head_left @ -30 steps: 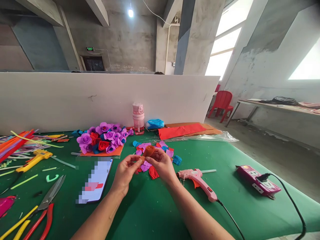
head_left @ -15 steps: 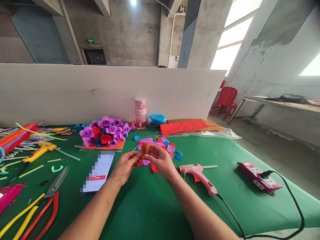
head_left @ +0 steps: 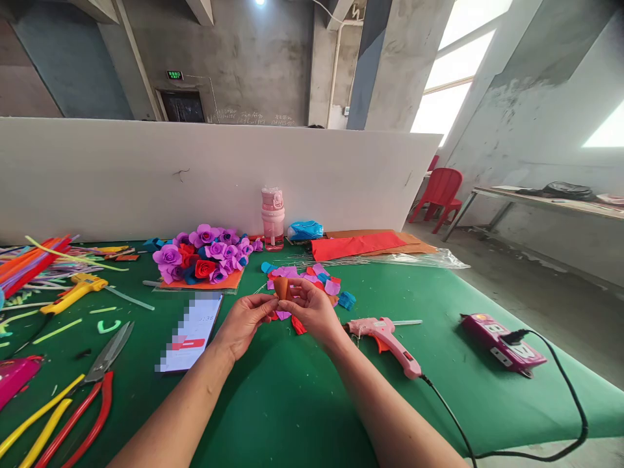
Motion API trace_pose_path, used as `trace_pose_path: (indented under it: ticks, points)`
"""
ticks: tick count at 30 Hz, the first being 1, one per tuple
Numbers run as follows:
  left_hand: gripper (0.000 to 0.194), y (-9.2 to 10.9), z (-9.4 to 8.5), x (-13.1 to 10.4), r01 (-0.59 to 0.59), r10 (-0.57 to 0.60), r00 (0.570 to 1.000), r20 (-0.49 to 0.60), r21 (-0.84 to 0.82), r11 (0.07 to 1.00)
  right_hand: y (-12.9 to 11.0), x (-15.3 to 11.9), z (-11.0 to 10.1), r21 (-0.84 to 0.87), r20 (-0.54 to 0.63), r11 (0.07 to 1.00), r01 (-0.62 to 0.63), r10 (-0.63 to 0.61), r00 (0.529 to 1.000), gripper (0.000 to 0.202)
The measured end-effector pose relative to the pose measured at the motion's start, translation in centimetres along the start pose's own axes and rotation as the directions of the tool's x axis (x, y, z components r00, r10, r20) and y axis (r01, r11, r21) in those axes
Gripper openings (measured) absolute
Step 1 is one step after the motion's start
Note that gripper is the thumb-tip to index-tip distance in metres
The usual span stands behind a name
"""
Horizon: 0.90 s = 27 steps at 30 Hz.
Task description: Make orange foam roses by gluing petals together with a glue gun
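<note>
A small orange-brown petal piece (head_left: 281,287) is curled upright between my two hands, above the green table. My left hand (head_left: 251,320) pinches its lower left side with thumb and finger. Against its right side and base, the fingers of my right hand (head_left: 308,304) are closed. Just behind the hands lies a loose pile of purple, red and blue petals (head_left: 333,286). A pink glue gun (head_left: 387,335) rests to the right of my right wrist. Left of my left hand is a phone (head_left: 195,331) lying flat.
Finished purple and red flowers (head_left: 205,250) stand at the back left beside a pink bottle (head_left: 273,218). Scissors (head_left: 110,354) and a yellow glue gun (head_left: 75,296) lie left. A power strip (head_left: 502,344) with a black cable sits right.
The orange-brown piece now looks more tightly curled, narrower at its lower end. Both hands keep their hold on it, and the view has shifted slightly.
</note>
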<state>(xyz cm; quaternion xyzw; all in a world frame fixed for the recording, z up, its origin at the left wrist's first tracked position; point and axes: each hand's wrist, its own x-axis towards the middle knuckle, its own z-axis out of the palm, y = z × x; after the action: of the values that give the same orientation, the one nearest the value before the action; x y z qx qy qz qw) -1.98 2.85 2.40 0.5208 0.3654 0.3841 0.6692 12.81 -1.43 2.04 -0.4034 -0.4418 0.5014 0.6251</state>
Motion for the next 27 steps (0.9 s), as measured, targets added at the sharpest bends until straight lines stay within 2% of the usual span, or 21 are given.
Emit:
trace_pose_path:
  ticks: [4, 11, 16, 19, 27]
  points:
    - [0.026, -0.1, -0.1, 0.0, 0.028, -0.028, 0.999, 0.016, -0.022, 0.999, 0.1, -0.1, -0.1, -0.030, 0.011, 1.000, 0.008, -0.008, 1.000, 0.048]
    - [0.026, -0.3, -0.4, 0.0, 0.094, -0.089, 0.992, 0.084, -0.058, 0.994, 0.5, -0.1, -0.4, -0.079, 0.104, 0.997, 0.010, -0.002, 0.995, 0.046]
    - [0.022, -0.1, -0.2, 0.1, 0.093, -0.086, 0.995, 0.048, -0.179, 0.979, 0.2, -0.2, 0.0, -0.017, 0.045, 0.999, -0.031, 0.032, 0.998, 0.049]
    - [0.022, 0.1, -0.1, 0.2, 0.054, -0.059, 0.998, -0.011, -0.246, 0.968, 0.1, -0.3, 0.4, 0.035, 0.039, 0.997, -0.074, 0.073, 0.997, 0.040]
    - [0.020, 0.1, -0.2, 0.2, 0.055, -0.056, 0.998, 0.003, -0.254, 0.966, 0.5, -0.2, 0.5, 0.034, -0.009, 0.997, -0.069, 0.069, 0.998, 0.035]
